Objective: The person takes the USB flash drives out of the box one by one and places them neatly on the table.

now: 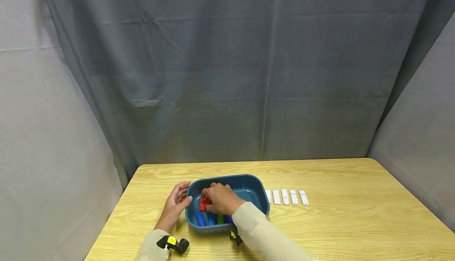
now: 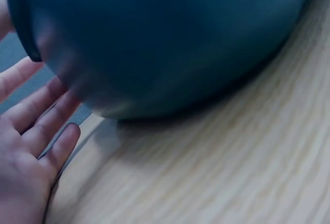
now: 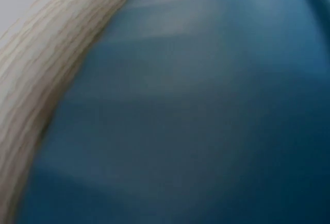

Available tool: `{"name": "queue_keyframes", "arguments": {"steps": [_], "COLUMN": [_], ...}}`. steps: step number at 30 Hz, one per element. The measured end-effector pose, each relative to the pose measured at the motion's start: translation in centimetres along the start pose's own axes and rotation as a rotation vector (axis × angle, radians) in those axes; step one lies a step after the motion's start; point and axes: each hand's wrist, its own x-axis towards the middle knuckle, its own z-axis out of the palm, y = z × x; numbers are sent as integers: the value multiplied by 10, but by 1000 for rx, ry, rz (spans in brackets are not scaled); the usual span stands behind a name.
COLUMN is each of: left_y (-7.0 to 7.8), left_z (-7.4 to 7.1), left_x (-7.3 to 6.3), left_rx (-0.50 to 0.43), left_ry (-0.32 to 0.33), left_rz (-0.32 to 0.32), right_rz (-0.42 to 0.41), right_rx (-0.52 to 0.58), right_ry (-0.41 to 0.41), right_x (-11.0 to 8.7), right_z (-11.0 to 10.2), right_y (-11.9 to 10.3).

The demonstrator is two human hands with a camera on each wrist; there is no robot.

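A dark blue plastic bin (image 1: 245, 180) stands near the front of the wooden table. My right hand (image 1: 221, 198) reaches down into its left half, with index finger and thumb around a small red stick-shaped piece (image 1: 203, 203), partly hidden by the fingers. In front of that lie a blue stick (image 1: 200, 219), a second blue stick (image 1: 211, 219) and a green one (image 1: 220, 219), with a purple one (image 1: 229, 219) partly under the wrist. Loosely spread, my left hand (image 1: 174, 204) rests by the bin's left end, thumb right at the rim. The right wrist view shows only the bin's outer wall (image 3: 170, 116).
Right of the bin, several white USB sticks (image 1: 285, 197) lie in a row on the wooden table (image 1: 348, 213). A grey curtain (image 1: 220, 95) hangs behind the table's far edge, with pale cloth walls at both sides.
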Motion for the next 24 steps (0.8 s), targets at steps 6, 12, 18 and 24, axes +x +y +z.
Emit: {"name": "queue_keyframes", "arguments": {"steps": [6, 12, 18, 24], "left_y": [-1, -2, -1, 0], "left_z": [-1, -4, -12, -28], "left_x": [1, 3, 2, 0], "left_rx": [-29, -22, 26, 55], "left_ry": [63, 147, 183, 233], "left_rz": [27, 24, 21, -3], "right_rz": [-50, -79, -83, -108], "right_rx": [104, 218, 303, 322], "right_ry": [24, 55, 98, 170], "right_x": [-12, -26, -39, -51], "right_z": [-16, -35, -47, -55], "right_y": [4, 12, 19, 26]}}
